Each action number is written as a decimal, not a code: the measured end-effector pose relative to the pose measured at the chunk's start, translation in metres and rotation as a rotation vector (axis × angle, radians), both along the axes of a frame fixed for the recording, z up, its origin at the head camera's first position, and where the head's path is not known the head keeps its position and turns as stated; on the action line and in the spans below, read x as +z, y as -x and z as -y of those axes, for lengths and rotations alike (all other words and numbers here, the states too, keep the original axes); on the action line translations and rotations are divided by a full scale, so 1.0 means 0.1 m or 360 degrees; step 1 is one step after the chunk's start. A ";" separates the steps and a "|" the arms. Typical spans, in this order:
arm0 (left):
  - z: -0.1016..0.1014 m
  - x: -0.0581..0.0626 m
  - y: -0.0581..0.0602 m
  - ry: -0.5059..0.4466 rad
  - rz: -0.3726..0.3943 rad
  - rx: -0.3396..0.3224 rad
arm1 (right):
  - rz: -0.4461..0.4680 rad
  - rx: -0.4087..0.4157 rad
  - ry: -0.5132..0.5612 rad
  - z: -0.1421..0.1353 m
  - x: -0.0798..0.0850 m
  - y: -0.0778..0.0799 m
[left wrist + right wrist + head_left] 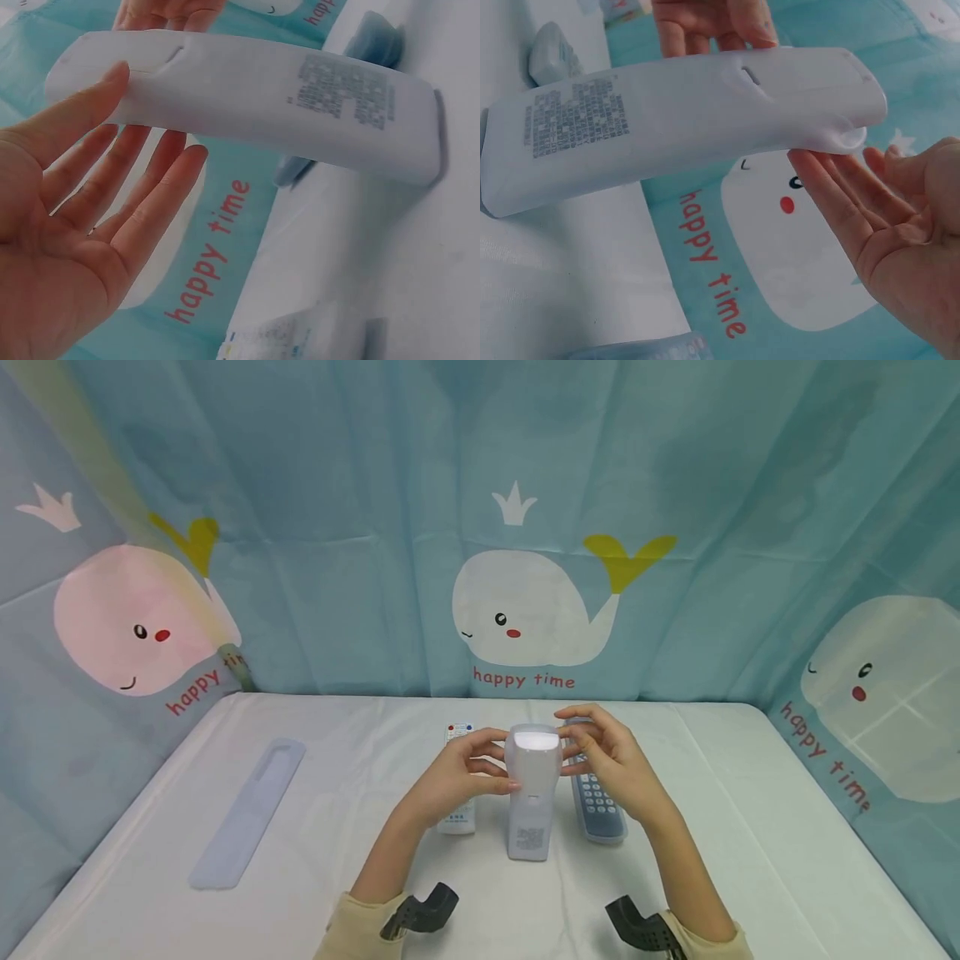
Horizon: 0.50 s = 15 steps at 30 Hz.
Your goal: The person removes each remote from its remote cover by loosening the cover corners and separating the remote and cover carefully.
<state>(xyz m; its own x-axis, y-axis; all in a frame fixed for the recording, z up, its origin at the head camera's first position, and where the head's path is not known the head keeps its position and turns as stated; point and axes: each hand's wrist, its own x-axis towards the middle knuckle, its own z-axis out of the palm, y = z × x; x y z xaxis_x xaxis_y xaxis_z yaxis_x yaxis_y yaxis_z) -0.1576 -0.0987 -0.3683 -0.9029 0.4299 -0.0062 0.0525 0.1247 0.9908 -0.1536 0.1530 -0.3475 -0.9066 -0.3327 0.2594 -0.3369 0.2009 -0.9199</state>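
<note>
Head only: sleeve [247, 814] (L of remote [531, 802])

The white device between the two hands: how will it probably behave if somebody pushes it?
The white device would probably tip easily without the left hand gripping it: it is tall, narrow and seems to stand on its short end. Its smooth back could be slippery. The body shows no sag, so it is likely stiff.

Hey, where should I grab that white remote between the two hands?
Probably take the white remote by its narrower lower half, pinching both long edges from the near side. That stretch is finger-free, while the left hand pinches, and the right hand touches, the upper half.
</note>
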 end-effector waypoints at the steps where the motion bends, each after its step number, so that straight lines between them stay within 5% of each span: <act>1: 0.00 -0.02 0.00 0.0028 -0.0015 -0.0010 | 0.0000 0.0008 0.0003 0.00 0.00 0.00; 7: -0.06 -0.11 -0.02 0.0144 -0.0105 -0.0065 | 0.0011 0.0033 0.0004 0.00 -0.02 0.02; 15: -0.12 -0.15 0.01 0.0110 -0.0108 0.0098 | 0.0066 0.0059 0.0048 0.01 -0.08 0.07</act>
